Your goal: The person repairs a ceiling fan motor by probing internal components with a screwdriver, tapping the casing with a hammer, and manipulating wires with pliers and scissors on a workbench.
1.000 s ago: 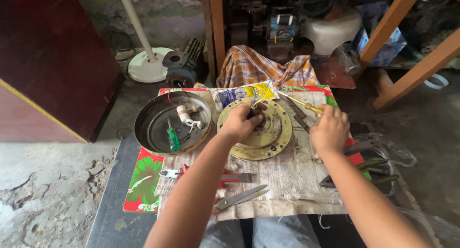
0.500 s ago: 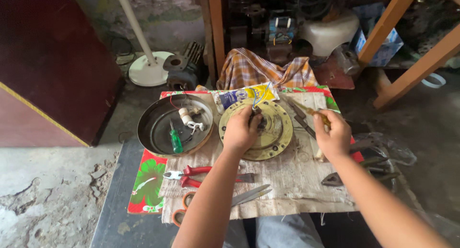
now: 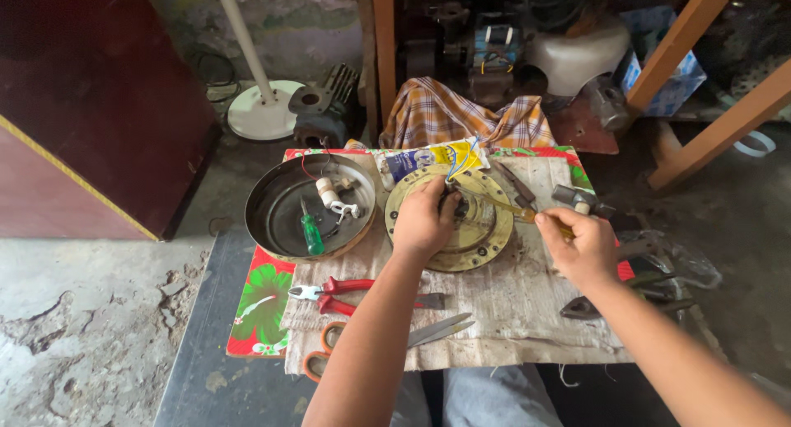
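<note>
My left hand [image 3: 422, 222] rests on a round yellowish metal disc [image 3: 486, 237] lying on the work board, fingers curled on a dark part at its middle. My right hand [image 3: 578, 244] grips the yellow handle of a screwdriver [image 3: 504, 208], whose shaft runs left toward the disc's middle. Coloured wires rise from the disc to a blue and yellow packet [image 3: 432, 158] behind it.
A dark round pan [image 3: 272, 198] at the left holds a green screwdriver [image 3: 311, 234] and white parts. Red pliers [image 3: 346, 291] and orange scissors [image 3: 428, 333] lie near me. Metal tools [image 3: 585, 307] sit at the right; a checked cloth [image 3: 449, 118] and a fan stand base [image 3: 265, 110] lie beyond.
My right hand lifted off the board's right side, picked up the screwdriver and brought its shaft to the disc's middle. My left hand stayed on the disc.
</note>
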